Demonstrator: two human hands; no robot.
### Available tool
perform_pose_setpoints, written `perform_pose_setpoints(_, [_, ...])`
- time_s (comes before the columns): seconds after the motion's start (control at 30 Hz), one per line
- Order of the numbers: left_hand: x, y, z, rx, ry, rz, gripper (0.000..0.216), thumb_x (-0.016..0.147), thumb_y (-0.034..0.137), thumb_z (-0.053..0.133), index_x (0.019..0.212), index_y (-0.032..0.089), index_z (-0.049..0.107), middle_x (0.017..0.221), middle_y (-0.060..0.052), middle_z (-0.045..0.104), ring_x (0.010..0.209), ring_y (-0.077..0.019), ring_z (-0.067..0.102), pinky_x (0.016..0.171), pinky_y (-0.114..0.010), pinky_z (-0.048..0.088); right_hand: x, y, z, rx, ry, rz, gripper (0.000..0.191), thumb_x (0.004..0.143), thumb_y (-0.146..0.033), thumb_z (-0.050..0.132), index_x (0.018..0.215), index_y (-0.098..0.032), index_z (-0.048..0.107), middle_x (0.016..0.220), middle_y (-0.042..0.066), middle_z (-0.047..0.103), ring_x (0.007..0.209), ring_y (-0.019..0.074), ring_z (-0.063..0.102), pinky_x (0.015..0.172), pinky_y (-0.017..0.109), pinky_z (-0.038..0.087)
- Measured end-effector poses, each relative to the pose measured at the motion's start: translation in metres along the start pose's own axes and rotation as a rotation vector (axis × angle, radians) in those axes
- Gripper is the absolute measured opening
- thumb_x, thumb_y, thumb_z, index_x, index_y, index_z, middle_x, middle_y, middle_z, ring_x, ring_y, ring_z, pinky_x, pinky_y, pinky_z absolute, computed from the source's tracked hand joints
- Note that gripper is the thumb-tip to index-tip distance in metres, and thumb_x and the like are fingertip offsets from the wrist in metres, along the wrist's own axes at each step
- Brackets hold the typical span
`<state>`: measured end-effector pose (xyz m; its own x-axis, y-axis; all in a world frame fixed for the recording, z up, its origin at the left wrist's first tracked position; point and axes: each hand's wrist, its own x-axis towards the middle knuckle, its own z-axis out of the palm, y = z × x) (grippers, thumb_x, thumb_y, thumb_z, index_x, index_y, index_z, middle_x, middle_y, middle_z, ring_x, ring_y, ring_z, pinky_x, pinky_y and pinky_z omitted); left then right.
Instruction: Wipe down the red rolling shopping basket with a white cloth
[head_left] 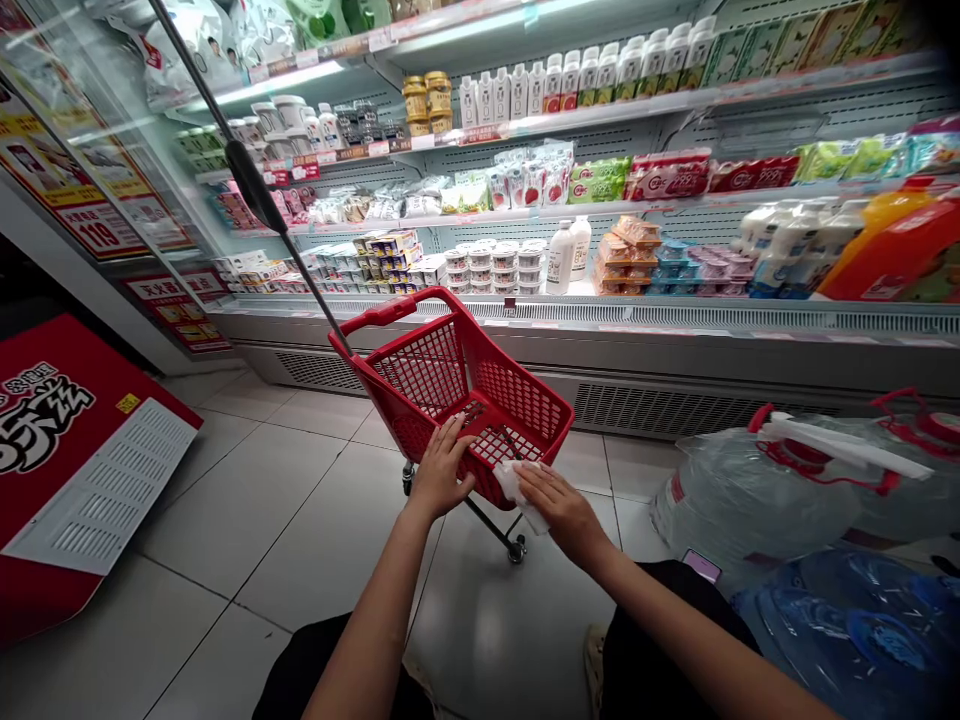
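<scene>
Basket (517,400), red and on wheels, stands on the tiled floor (247,500) before the chilled shelves (600,312), left hand (441,468) with its grip clamped on the near rim, right hand (559,502) with its grip spread flat, pressing a white cloth (516,482) to that rim.

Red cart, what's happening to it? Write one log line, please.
left hand: grips red cart rim | right hand: presses white cloth on rim

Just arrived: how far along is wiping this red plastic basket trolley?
Done: unclear, no part looks different. In hand: left hand steadies the red plastic basket trolley; right hand presses a white wipe on its near rim. Left: possibly handle, far sides.
</scene>
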<state>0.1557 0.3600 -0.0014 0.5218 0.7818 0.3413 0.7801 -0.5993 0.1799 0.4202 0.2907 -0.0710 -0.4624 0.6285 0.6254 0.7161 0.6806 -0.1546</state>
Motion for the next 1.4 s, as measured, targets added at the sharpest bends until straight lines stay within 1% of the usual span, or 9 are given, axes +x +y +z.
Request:
perform_pose_setpoints(0.07, [-0.002, -0.003, -0.004, 0.005, -0.003, -0.014, 0.055, 0.083, 0.019, 0.061, 0.138, 0.024, 0.057, 0.171, -0.007, 0.026, 0.16, -0.0267, 0.019, 0.13, -0.054, 0.021, 0.004, 0.004, -0.004, 0.022, -0.054, -0.085, 0.059, 0.099, -0.004, 0.045, 0.155, -0.021, 0.045, 0.152, 0.008, 0.057, 0.143, 0.0198, 0.051, 0.122, 0.046, 0.043])
perform_pose_setpoints(0.17, [-0.006, -0.005, -0.008, 0.012, -0.004, -0.038, 0.046, 0.092, 0.028, 0.057, 0.138, 0.025, 0.057, 0.172, -0.006, 0.024, 0.16, -0.025, 0.019, 0.13, -0.053, 0.021, 0.01, 0.05, -0.015, 0.012, -0.088, -0.14, 0.057, 0.098, -0.004, 0.047, 0.152, -0.023, 0.049, 0.148, 0.006, 0.062, 0.139, 0.0188, 0.056, 0.12, 0.046, 0.045])
perform_pose_setpoints(0.33, [-0.011, -0.008, -0.007, 0.039, 0.005, -0.125, 0.057, 0.094, 0.035, 0.054, 0.15, 0.024, 0.047, 0.173, -0.007, 0.019, 0.16, -0.0256, 0.017, 0.131, -0.054, 0.015, 0.011, 0.124, -0.026, -0.115, -0.039, 0.016, 0.051, 0.096, -0.002, 0.044, 0.141, -0.017, 0.061, 0.144, 0.012, 0.064, 0.136, 0.0241, 0.058, 0.119, 0.053, 0.046])
perform_pose_setpoints(0.43, [-0.008, -0.009, -0.002, 0.046, -0.008, -0.202, 0.067, 0.093, 0.035, 0.055, 0.156, 0.021, 0.04, 0.173, -0.009, 0.019, 0.16, -0.0267, 0.017, 0.131, -0.054, 0.015, 0.007, 0.104, -0.016, -0.143, -0.01, 0.063, 0.053, 0.094, 0.001, 0.042, 0.141, -0.015, 0.06, 0.144, 0.013, 0.063, 0.139, 0.0254, 0.055, 0.119, 0.053, 0.045])
perform_pose_setpoints(0.67, [-0.012, 0.022, 0.019, 0.181, 0.137, -0.349, 0.067, 0.096, 0.035, 0.051, 0.156, 0.007, 0.038, 0.171, -0.019, 0.021, 0.16, -0.0321, 0.016, 0.13, -0.054, 0.017, 0.014, -0.017, 0.013, -0.101, -0.02, -0.057, 0.06, 0.1, -0.003, 0.04, 0.158, -0.017, 0.039, 0.158, 0.01, 0.05, 0.147, 0.0218, 0.046, 0.122, 0.046, 0.044])
perform_pose_setpoints(0.83, [-0.039, 0.022, 0.017, 0.221, 0.171, -0.4, 0.066, 0.101, 0.029, 0.04, 0.163, 0.012, 0.024, 0.172, -0.015, 0.019, 0.16, -0.0302, 0.016, 0.13, -0.058, 0.017, 0.013, 0.014, -0.013, -0.072, -0.08, -0.246, 0.062, 0.103, -0.005, 0.042, 0.162, -0.021, 0.03, 0.156, 0.006, 0.052, 0.146, 0.0187, 0.046, 0.123, 0.043, 0.042])
perform_pose_setpoints(1.0, [-0.046, 0.0, 0.009, 0.151, 0.149, -0.327, 0.07, 0.101, 0.029, 0.042, 0.166, 0.019, 0.016, 0.175, -0.012, 0.008, 0.161, -0.0303, 0.013, 0.129, -0.056, 0.023, 0.0, 0.055, -0.025, -0.144, -0.029, -0.127, 0.062, 0.102, -0.004, 0.039, 0.162, -0.021, 0.031, 0.158, 0.008, 0.049, 0.145, 0.0206, 0.047, 0.123, 0.046, 0.042])
perform_pose_setpoints(1.27, [-0.03, 0.034, 0.019, 0.252, 0.199, -0.323, 0.066, 0.104, 0.031, 0.041, 0.166, 0.022, 0.02, 0.173, -0.009, 0.016, 0.16, -0.0285, 0.015, 0.13, -0.057, 0.015, 0.019, -0.034, 0.024, -0.125, -0.034, -0.077, 0.067, 0.098, -0.001, 0.043, 0.162, -0.019, 0.033, 0.161, 0.01, 0.044, 0.149, 0.025, 0.042, 0.122, 0.048, 0.043])
perform_pose_setpoints(1.4, [-0.044, 0.049, 0.029, 0.269, 0.176, -0.281, 0.065, 0.107, 0.037, 0.034, 0.166, 0.027, 0.009, 0.172, -0.003, 0.02, 0.16, -0.024, 0.019, 0.13, -0.054, 0.017, 0.025, -0.024, 0.014, -0.08, -0.064, -0.198, 0.067, 0.099, -0.002, 0.044, 0.161, -0.023, 0.033, 0.16, 0.007, 0.047, 0.148, 0.0223, 0.044, 0.121, 0.045, 0.044])
